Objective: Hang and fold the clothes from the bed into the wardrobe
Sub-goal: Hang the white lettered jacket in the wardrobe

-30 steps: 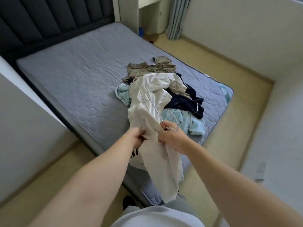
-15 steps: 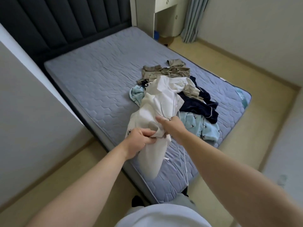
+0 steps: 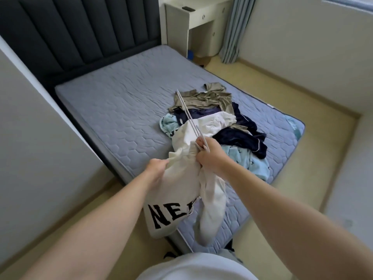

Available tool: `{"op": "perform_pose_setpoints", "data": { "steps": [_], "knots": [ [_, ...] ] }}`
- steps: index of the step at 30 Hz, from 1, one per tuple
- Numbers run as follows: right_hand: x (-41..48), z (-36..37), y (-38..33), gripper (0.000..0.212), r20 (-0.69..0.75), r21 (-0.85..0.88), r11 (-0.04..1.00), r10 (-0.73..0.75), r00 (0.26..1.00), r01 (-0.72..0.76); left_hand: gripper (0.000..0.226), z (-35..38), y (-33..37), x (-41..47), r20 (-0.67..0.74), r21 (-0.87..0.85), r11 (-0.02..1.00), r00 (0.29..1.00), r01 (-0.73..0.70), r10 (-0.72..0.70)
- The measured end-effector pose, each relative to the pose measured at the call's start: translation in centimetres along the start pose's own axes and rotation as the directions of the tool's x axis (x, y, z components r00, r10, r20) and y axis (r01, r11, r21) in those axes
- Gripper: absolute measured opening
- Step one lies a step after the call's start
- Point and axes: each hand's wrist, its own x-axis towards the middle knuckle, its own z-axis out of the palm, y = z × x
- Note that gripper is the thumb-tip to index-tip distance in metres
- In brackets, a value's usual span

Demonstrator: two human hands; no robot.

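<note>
I log from my feed: bed [image 3: 121,102] with dark padded headboard [image 3: 80,31], white desk [image 3: 201,16], grey curtain [image 3: 236,31], cream walls [image 3: 302,47], yellowish floor [image 3: 323,148].

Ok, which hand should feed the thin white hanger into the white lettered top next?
Right, probably. The right hand grips the thin white hanger just above the white top with black lettering, while the left hand pinches that top's edge and looks better kept there holding it.

Large black serif capitals [image 3: 167,216] are printed across the lower, hanging part of the white garment [image 3: 181,184]. They read "NE", tilted upward to the right. A third letter follows, but a fold of the cloth covers its right half, so it cannot be told.
</note>
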Motion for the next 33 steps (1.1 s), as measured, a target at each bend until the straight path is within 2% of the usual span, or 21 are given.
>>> {"op": "perform_pose_setpoints", "data": {
  "steps": [3, 6, 8, 10, 13, 16, 19, 21, 26, 29, 31, 33],
  "knots": [
    [-1.7, -2.1, -1.2, 0.031, -0.013, -0.043, 0.994, -0.101, 0.995, 0.1, 0.038, 1.5, 0.0, 0.5, 0.149, -0.094, 0.984, 0.979, 0.152, -0.137],
    [-3.0, -3.9, -0.8, 0.032, -0.057, -0.082, 0.99, -0.123, 0.991, 0.119, 0.051, 2.7, -0.5, 1.2, 0.335, -0.11, 0.946, 0.908, 0.304, -0.253],
    [-3.6, -5.0, 0.4, 0.032, -0.098, -0.126, 0.988, -0.104, 0.99, 0.091, 0.044, 3.5, -0.7, 1.7, 0.428, -0.102, 0.93, 0.859, 0.353, -0.28],
    [-3.8, -6.0, 2.0, 0.028, -0.165, -0.178, 0.984, -0.049, 0.985, 0.019, 0.035, 4.0, 0.0, 1.4, 0.447, -0.148, 0.917, 0.852, 0.369, -0.271],
    [-3.5, -7.3, 3.7, 0.018, -0.28, -0.178, 0.962, 0.152, 0.948, -0.207, 0.038, 4.8, 3.2, -0.3, 0.435, -0.294, 0.898, 0.883, 0.327, -0.179],
    [-3.0, -8.0, 3.6, 0.015, -0.326, -0.137, 0.955, 0.209, 0.922, -0.265, 0.039, 5.6, 6.8, -2.3, 0.4, -0.435, 0.869, 0.915, 0.238, -0.051],
    [-2.6, -8.4, 2.2, 0.023, -0.335, -0.149, 0.975, 0.105, 0.936, -0.163, 0.052, 6.2, 9.9, -4.5, 0.435, -0.534, 0.824, 0.897, 0.19, 0.075],
    [-2.7, -8.3, 1.0, 0.023, -0.301, -0.13, 0.989, 0.027, 0.953, -0.069, 0.044, 6.6, 11.7, -6.2, 0.424, -0.568, 0.811, 0.894, 0.137, 0.146],
    [-3.6, -8.3, -1.6, 0.036, -0.183, 0.124, 0.981, -0.123, 0.975, 0.147, 0.031, 7.2, 15.2, -9.6, 0.387, -0.622, 0.781, 0.844, -0.059, 0.371],
    [-3.5, -8.1, -1.9, 0.04, -0.172, 0.193, 0.96, -0.169, 0.97, 0.202, 0.029, 7.3, 17.0, -11.1, 0.397, -0.629, 0.771, 0.81, -0.101, 0.431],
    [-3.2, -7.8, -1.9, 0.051, -0.193, 0.183, 0.966, -0.148, 0.97, 0.184, 0.042, 7.5, 17.7, -11.6, 0.431, -0.591, 0.798, 0.791, -0.115, 0.434],
    [-2.7, -7.8, -1.9, 0.064, -0.212, 0.161, 0.973, -0.127, 0.969, 0.163, 0.041, 7.5, 18.3, -12.0, 0.456, -0.574, 0.808, 0.768, -0.132, 0.449]
  ]
}}
